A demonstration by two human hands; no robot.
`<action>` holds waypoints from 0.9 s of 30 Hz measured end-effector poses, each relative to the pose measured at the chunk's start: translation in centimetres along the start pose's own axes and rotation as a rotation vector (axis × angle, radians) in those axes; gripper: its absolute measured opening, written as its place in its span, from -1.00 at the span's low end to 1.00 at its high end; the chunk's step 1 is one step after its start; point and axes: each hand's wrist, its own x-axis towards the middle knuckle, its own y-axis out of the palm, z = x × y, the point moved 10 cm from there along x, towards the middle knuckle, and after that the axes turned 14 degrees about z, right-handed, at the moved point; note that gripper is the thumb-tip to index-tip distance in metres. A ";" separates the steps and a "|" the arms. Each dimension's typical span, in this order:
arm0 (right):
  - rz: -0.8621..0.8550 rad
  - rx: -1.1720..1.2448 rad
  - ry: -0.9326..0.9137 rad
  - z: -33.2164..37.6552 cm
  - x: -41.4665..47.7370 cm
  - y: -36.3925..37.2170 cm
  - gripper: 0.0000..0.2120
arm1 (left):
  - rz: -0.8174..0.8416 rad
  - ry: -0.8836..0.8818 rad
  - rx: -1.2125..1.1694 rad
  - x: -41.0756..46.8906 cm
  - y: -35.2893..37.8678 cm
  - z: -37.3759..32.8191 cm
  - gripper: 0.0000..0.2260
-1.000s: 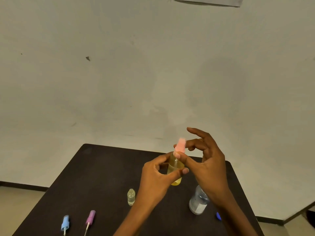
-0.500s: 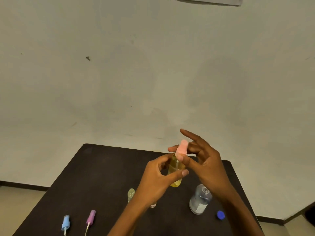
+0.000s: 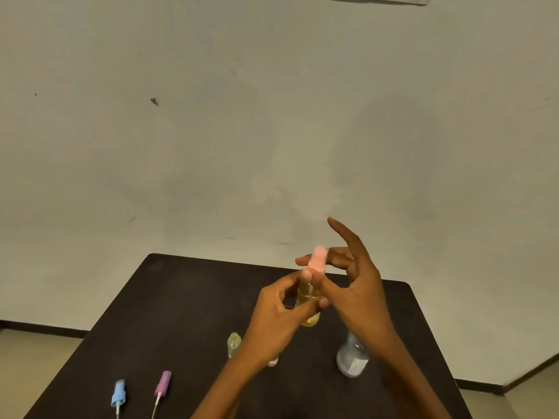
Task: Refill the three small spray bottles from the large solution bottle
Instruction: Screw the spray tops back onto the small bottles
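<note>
Since half a second ago your right hand (image 3: 360, 294) has raised its index finger higher, the others spread, thumb pinching the pink sprayer (image 3: 320, 259). Your left hand (image 3: 276, 317) pinches the yellow spray bottle (image 3: 309, 320), lower centre, above the table (image 3: 181, 313).

Bare worktop (image 3: 169, 297) runs from the far left corner down the left edge. Near the front left corner lie a blue spray head (image 3: 118, 394) and a purple spray head (image 3: 162, 383). A small open bottle (image 3: 233, 344) stands mid-worktop, and the large bottle (image 3: 352, 359) stands toward the right edge.
</note>
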 end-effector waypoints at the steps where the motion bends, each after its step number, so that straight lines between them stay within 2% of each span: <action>1: 0.092 0.061 -0.007 0.1 0.2 0.4 -0.40 | 0.052 0.000 -0.011 0.1 0.2 0.0 -0.66; 2: 0.151 0.100 -0.009 0.2 0.3 0.7 -0.41 | 0.094 0.003 -0.013 0.2 0.4 0.0 -0.66; 4: 0.141 0.080 0.004 0.1 0.1 0.7 -0.46 | 0.119 0.013 -0.001 0.2 0.6 0.0 -0.66; 7: 0.007 0.004 0.041 -1.0 -0.6 0.3 -0.48 | 0.097 0.031 -0.003 0.3 0.7 0.4 -0.63; 10: -0.124 -0.058 0.103 -2.0 -1.3 0.5 -0.47 | 0.056 0.038 0.006 0.4 0.7 0.9 -0.71; 13: -0.223 -0.108 0.078 -2.3 -1.8 0.9 -0.49 | 0.025 0.031 -0.005 0.5 0.6 1.7 -0.73; 16: -0.150 -0.052 0.138 -4.5 -1.1 1.2 -0.33 | -0.007 0.021 -0.016 0.6 0.1 2.7 -0.70; 18: -0.053 -0.059 0.158 -5.5 -0.3 1.3 -0.31 | -0.025 0.006 -0.031 0.7 -0.1 3.7 -0.67; 21: 0.069 -0.077 0.227 -7.0 0.3 1.7 -0.46 | -0.042 -0.033 -0.032 1.1 0.0 5.3 -0.65; 24: 0.070 -0.100 0.263 -8.7 0.4 1.4 -0.71 | -0.013 -0.073 -0.030 1.5 0.2 7.2 -0.64; 27: 0.034 -0.119 0.312 -11.3 0.0 1.4 -0.77 | 0.118 -0.157 -0.027 1.4 0.9 9.5 -0.50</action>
